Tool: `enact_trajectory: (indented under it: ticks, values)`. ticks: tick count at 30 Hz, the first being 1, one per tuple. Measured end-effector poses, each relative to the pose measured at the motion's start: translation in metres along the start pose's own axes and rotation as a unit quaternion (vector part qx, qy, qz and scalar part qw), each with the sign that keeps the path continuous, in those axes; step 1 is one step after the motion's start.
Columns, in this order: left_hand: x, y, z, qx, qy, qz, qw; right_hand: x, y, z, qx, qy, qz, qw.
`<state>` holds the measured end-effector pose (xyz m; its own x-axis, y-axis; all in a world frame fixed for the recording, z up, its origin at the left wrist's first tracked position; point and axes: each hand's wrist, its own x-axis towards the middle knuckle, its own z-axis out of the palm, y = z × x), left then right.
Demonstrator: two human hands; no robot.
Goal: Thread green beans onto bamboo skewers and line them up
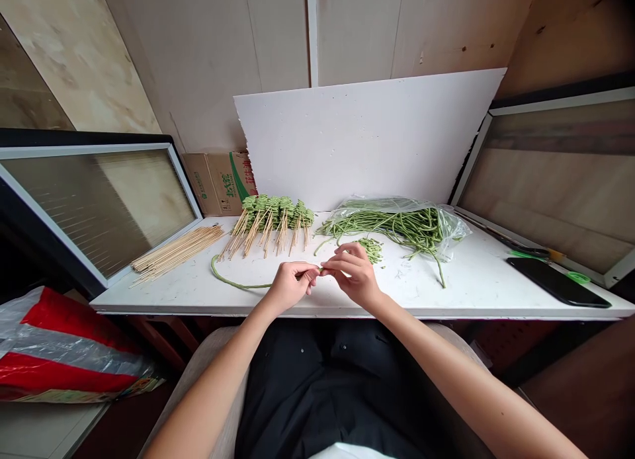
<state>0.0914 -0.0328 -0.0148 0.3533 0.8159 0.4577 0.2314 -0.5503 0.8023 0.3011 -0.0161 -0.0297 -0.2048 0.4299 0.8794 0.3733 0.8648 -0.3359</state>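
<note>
A long green bean (pixel 238 285) trails leftward over the white table from my left hand (pixel 292 284), whose fingers are closed around it. My right hand (pixel 354 272) pinches the same bean near its end, so the two hands almost meet close to the table's front edge. Just behind my right hand lies a small heap of short bean pieces (pixel 372 249), partly covered by the fingers. Skewers threaded with green bean pieces (pixel 278 211) are stacked at the back, their bare sticks pointing toward me.
Bare wooden skewers (pixel 178 250) lie in a pile at left. A clear plastic bag of long beans (pixel 397 224) spills open at back right. A black phone (pixel 558 282) rests near the right edge. A white board (pixel 367 141) and a cardboard box (pixel 213 181) stand behind.
</note>
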Motion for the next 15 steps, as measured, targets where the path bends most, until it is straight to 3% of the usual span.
enact_trajectory:
  ticks: [3, 8, 11, 15]
  values:
    - [-0.001, 0.005, -0.006, 0.066, -0.027, -0.006, 0.997, 0.004, 0.004, -0.011, -0.088, -0.048, -0.100, 0.990]
    - [-0.002, 0.012, -0.008, 0.137, -0.060, -0.003, 0.989, 0.005, 0.002, -0.014, -0.149, -0.073, -0.177, 0.970]
    - [-0.001, 0.013, -0.004, 0.121, -0.069, 0.001, 0.990, 0.005, 0.000, -0.012, -0.142, -0.066, -0.175, 0.972]
    - [-0.002, 0.014, 0.000, 0.071, -0.052, 0.016, 0.996, 0.007, -0.009, -0.006, -0.048, -0.024, -0.090, 0.994]
